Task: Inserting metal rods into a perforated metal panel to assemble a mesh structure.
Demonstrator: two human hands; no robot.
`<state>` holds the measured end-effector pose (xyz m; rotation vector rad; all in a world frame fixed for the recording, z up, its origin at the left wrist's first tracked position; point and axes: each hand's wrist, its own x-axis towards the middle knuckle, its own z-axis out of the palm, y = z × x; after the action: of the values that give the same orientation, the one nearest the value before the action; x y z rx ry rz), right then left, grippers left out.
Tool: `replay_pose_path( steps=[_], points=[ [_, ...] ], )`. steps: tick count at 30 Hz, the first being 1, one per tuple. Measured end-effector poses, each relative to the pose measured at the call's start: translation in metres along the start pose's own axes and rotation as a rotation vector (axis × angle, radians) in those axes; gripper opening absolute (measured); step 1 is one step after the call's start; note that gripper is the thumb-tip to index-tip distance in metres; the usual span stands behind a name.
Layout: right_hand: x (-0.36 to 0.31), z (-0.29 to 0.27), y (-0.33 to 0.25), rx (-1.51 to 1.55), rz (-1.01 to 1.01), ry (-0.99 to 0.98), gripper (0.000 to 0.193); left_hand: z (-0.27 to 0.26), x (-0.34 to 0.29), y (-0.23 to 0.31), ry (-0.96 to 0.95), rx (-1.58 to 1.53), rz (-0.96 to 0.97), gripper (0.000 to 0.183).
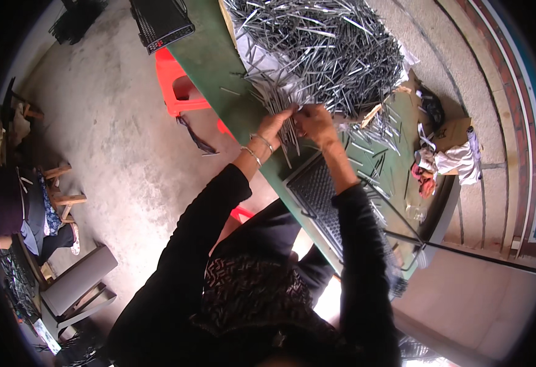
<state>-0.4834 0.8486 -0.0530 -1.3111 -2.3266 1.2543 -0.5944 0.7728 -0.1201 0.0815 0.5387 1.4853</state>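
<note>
Much of the grip is hard to read: the left hand (275, 124) and the right hand (314, 122) meet at the near edge of a big heap of thin grey metal rods (323, 52), and their fingers are buried among the rods, so only the backs of the hands show clearly. Both are closed on a small bundle of rods (288, 136) held between them, its lower ends hanging down just below the fingers over the green counter (209, 58). How many rods are in the bundle cannot be told. The left wrist carries thin bracelets (257, 147), and both forearms are in black sleeves. Just below the right hand, partly covered by that forearm, lies a dark perforated tray (318, 192) with a pale rim; its far end is cut off by the sleeve. Loose rods (375, 131) are scattered to the right of the hands. Farther right, at the counter's end, sit a piece of brown cardboard (454, 129) and crumpled white and red cloth (454, 160); their details are too small to make out. To the left of the hands, under the counter's edge, a red plastic stool (179, 88) is partly hidden.
</note>
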Motion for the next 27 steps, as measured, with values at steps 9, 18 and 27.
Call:
replay_pose_path(
  steps=[9,18,27],
  points=[
    [-0.038,-0.033,-0.04,-0.277,0.008,0.01,0.039,0.038,-0.008,-0.004,0.161,0.376,0.392,0.011],
    [-0.038,0.027,-0.025,0.481,-0.118,0.322,0.054,0.008,0.004,-0.033,0.141,1.129,0.868,0.034],
    [-0.07,0.007,-0.058,0.581,-0.197,0.432,0.036,0.027,-0.015,-0.031,0.094,1.145,0.843,0.039]
  ],
)
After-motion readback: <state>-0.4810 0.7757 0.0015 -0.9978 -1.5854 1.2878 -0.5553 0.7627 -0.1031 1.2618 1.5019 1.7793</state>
